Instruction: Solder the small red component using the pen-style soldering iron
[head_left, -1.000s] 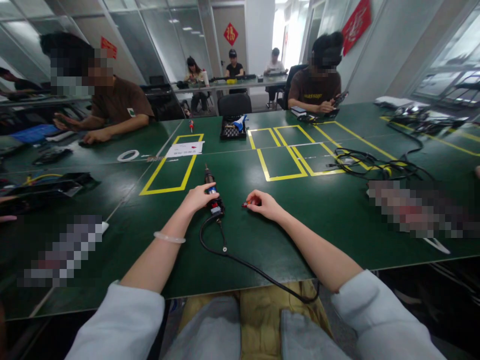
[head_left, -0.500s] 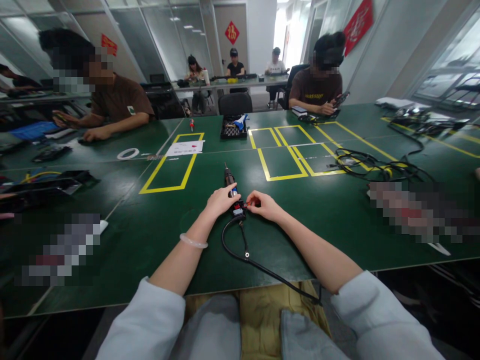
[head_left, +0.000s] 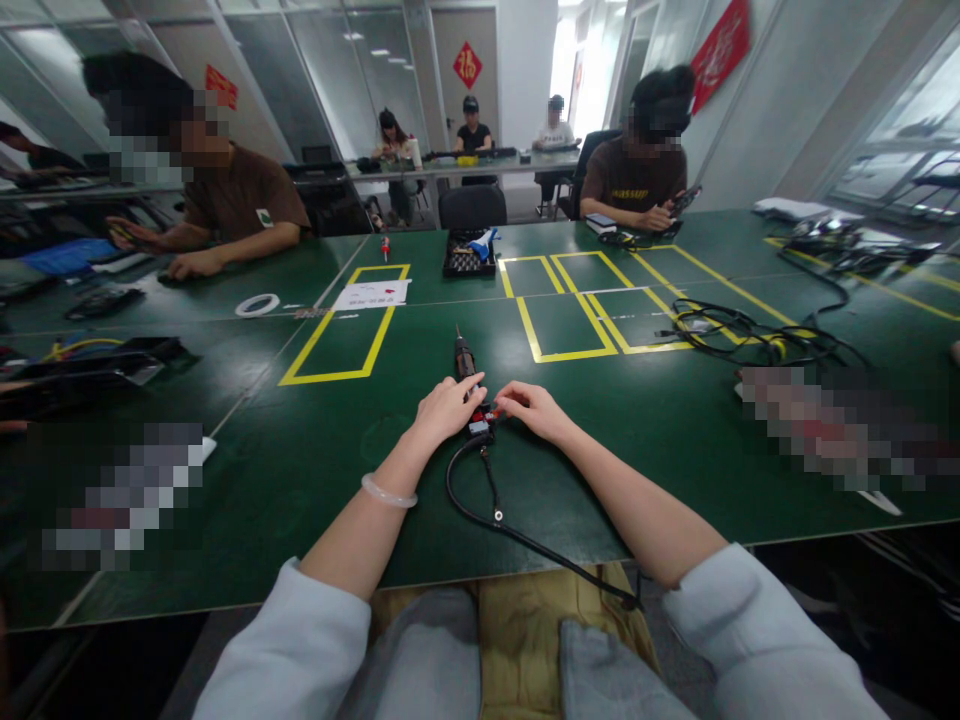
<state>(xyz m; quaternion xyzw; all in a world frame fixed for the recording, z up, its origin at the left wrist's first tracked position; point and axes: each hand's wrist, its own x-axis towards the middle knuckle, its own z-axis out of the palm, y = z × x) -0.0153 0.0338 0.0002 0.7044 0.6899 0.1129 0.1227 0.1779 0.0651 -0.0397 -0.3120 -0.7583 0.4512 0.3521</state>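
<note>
A dark electric screwdriver-like tool (head_left: pixel 465 358) lies on the green table in front of me, its metal tip pointing away. My left hand (head_left: pixel 450 406) grips its body from the left, with fingers over the top. At the tool's near end, where red parts and a grey block show, my right hand (head_left: pixel 525 408) pinches a small orange-red piece. Most of that piece is hidden by the fingers. A black cable (head_left: pixel 525 540) loops from the tool's near end toward the table edge, and a short lead with a ring terminal (head_left: pixel 498 516) lies beside it.
Yellow tape rectangles mark the green table (head_left: pixel 337 540). Farther back are a black tray (head_left: pixel 469 268), a white tape roll (head_left: pixel 257 305), a paper sheet (head_left: pixel 373 294) and a red screwdriver (head_left: pixel 385 248). Coiled cables (head_left: pixel 720 325) lie right. People sit left, right and beyond.
The tool has turned slightly and shifted a little to the right. My left hand has moved slightly right with it, while my right hand has stayed at the near end.
</note>
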